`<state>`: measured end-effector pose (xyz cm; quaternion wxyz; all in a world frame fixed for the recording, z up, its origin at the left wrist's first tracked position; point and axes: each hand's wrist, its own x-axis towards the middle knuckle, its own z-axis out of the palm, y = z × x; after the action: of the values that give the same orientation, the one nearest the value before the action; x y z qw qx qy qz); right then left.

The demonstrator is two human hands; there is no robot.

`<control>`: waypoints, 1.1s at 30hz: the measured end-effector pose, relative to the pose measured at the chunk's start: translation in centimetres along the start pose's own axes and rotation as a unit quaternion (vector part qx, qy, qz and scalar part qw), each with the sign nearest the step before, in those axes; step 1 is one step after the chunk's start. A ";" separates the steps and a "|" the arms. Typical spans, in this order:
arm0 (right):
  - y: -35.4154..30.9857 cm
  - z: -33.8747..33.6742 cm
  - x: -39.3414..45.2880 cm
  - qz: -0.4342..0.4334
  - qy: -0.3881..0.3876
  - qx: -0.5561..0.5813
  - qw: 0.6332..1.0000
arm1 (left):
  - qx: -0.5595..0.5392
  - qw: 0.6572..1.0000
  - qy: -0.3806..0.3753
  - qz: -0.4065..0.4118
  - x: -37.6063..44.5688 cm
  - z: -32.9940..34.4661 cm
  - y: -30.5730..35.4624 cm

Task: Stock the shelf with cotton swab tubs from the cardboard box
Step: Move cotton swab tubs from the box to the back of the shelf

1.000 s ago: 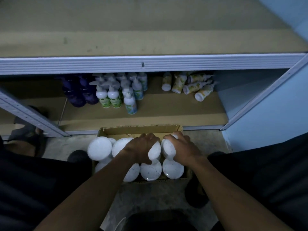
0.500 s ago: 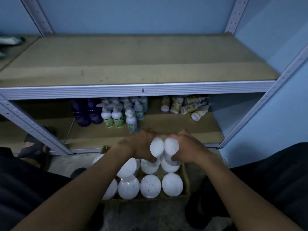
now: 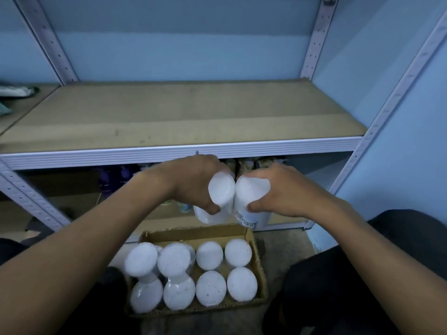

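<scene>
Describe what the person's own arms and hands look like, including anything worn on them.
Both forearms are bare right up to the frame's lower edge: no sleeves show. The left hand and right hand wear no gloves, and no rings, watch or bracelet show at the wrists. Fingernails look short. Dark clothing shows below and beside the arms, at the lap; the dim light hides its detail.
</scene>
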<state>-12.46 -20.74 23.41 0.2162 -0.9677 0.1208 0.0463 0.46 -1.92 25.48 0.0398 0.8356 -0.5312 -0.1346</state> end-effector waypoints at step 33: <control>1.9 -13.0 10.9 0.132 0.163 -0.041 0.977 | 0.057 0.997 0.008 -0.050 15.0 -14.7 -0.2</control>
<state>-1.92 -30.28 32.83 0.1455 -0.9460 0.2788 -0.0792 10.53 -16.49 36.78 -0.0111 0.8630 -0.4952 -0.0994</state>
